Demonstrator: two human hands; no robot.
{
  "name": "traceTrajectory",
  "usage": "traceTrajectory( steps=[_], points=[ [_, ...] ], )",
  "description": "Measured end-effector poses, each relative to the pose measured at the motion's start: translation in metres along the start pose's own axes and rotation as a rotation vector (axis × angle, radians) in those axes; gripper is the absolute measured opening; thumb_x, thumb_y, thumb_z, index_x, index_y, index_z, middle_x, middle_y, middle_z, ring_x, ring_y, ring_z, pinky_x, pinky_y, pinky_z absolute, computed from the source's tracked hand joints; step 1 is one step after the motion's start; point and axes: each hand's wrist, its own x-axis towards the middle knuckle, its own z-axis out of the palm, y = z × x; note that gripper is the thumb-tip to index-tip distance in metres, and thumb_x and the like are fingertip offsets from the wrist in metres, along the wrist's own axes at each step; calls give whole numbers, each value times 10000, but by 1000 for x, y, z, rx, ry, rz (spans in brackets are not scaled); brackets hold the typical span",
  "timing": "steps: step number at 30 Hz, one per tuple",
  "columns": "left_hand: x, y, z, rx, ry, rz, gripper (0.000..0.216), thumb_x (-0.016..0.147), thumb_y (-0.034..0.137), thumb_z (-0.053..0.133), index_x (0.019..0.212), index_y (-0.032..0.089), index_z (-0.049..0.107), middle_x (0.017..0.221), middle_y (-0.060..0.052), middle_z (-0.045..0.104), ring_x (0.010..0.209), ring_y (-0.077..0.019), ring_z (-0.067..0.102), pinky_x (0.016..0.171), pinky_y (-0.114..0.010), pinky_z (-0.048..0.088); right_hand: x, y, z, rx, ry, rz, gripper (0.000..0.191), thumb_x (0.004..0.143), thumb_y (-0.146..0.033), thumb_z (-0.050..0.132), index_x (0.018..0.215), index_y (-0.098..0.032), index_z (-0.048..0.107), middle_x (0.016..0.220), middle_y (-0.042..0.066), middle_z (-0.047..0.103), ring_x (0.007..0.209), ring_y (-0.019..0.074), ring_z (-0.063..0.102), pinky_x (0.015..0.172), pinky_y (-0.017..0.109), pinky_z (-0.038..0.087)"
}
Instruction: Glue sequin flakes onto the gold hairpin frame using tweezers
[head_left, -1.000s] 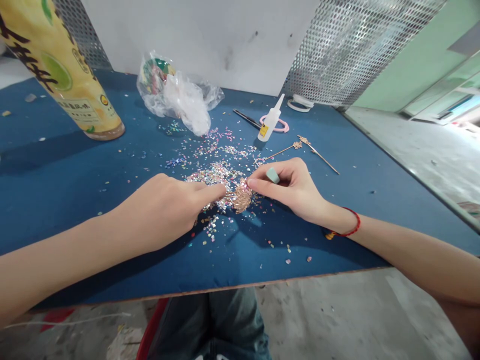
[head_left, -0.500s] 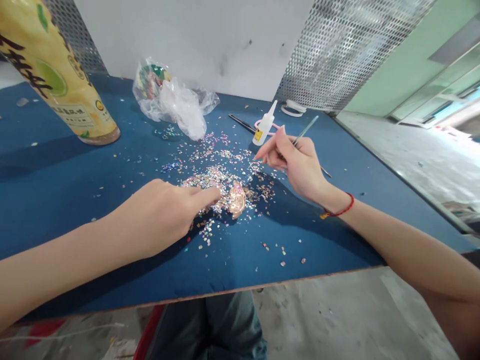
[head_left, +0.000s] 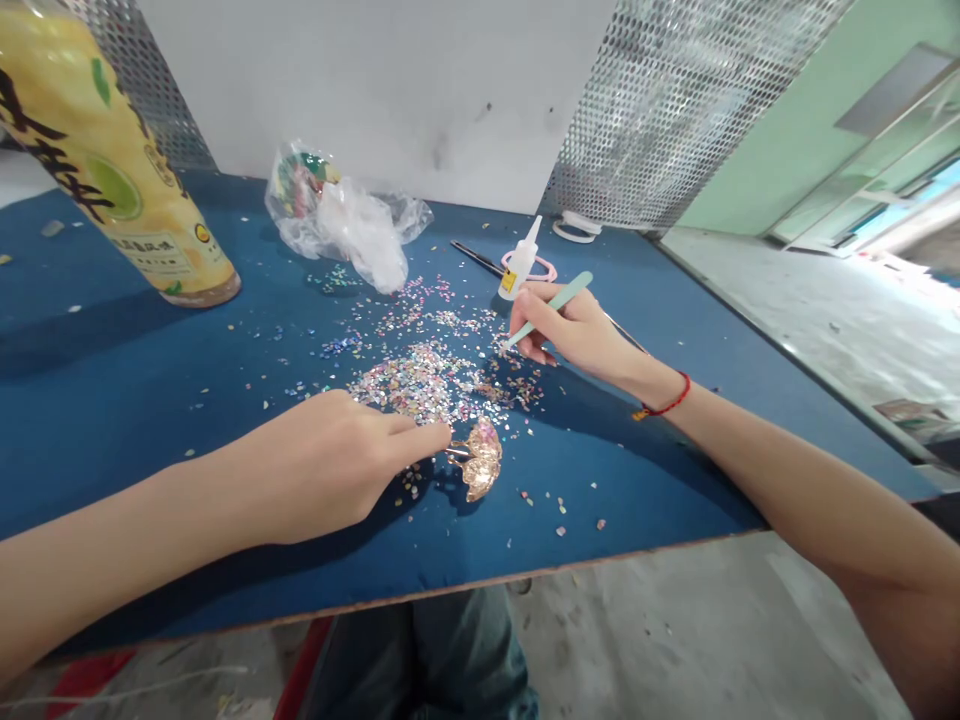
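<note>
My left hand [head_left: 330, 465] is closed, pinching the thin stem of a small gold umbrella-shaped ornament [head_left: 482, 468] between thumb and fingers. The ornament's scalloped top faces right, with some pinkish glitter at its upper edge. It is held at the near side of a pile of shiny multicoloured flakes [head_left: 420, 380]. My right hand [head_left: 574, 335] is closed round a slim pale green stick tool [head_left: 562, 297], held like a pen. Its narrow tip points down left at the flakes' right side. Just behind those fingers stands a small white glue bottle [head_left: 520, 265] with a pointed nozzle.
A dark pen-like tool [head_left: 476, 257] and a pink ring-shaped piece [head_left: 546, 268] lie by the bottle. Further back are a clear plastic bag [head_left: 360, 225] and a white ring [head_left: 577, 227]. A tall yellow drink bottle [head_left: 142, 190] stands left on the blue table [head_left: 247, 590].
My left hand has moved the ornament nearer and slightly right, off the flakes, and its stem now shows. My right hand has lowered a little, and the green tool has turned into clearer view.
</note>
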Motion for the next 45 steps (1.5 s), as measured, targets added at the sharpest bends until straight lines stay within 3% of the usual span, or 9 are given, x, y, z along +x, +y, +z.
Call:
traceTrajectory(
  steps=[5, 11, 18, 27, 45],
  points=[
    [0, -3, 2, -2, -5, -30, 408, 834, 9, 376, 1116, 253, 543, 795, 32, 715, 552, -156, 587, 489, -330, 272, -2, -2, -3, -16, -136, -57, 345, 688, -400, 856, 726, -145, 628, 553, -38, 611, 429, 40, 520, 381, 187, 415],
    [0, -4, 1, -8, 4, -56, 401, 824, 10, 394, 1109, 246, 549, 840, 22, 732, 586, -156, 624, 491, -324, 283, -1, 14, 2, -92, -162, -61, 415, 885, -521, 629, 821, -113, 668, 553, -9, 620, 415, 36, 516, 394, 189, 388],
    [1, -1, 1, 49, 30, -70, 412, 813, 9, 369, 1092, 251, 553, 875, 19, 745, 528, -166, 603, 466, -337, 264, -3, 21, 3, -383, -88, -285, 398, 992, -480, 463, 833, -155, 630, 615, -12, 577, 523, 56, 514, 501, 209, 386],
    [3, 1, -1, 72, 10, -98, 420, 828, 18, 388, 1137, 255, 546, 806, 26, 722, 526, -163, 580, 475, -340, 245, -10, 11, 16, -503, -21, -261, 311, 962, -394, 536, 829, -142, 659, 601, -10, 629, 488, 58, 470, 510, 225, 364],
    [3, 1, 1, 29, 1, -91, 399, 820, 19, 379, 1091, 235, 575, 724, 21, 670, 464, -157, 463, 483, -321, 167, -11, 13, 20, -599, 28, -295, 360, 962, -405, 529, 805, -122, 688, 608, 8, 622, 510, 69, 475, 528, 238, 365]
  ],
)
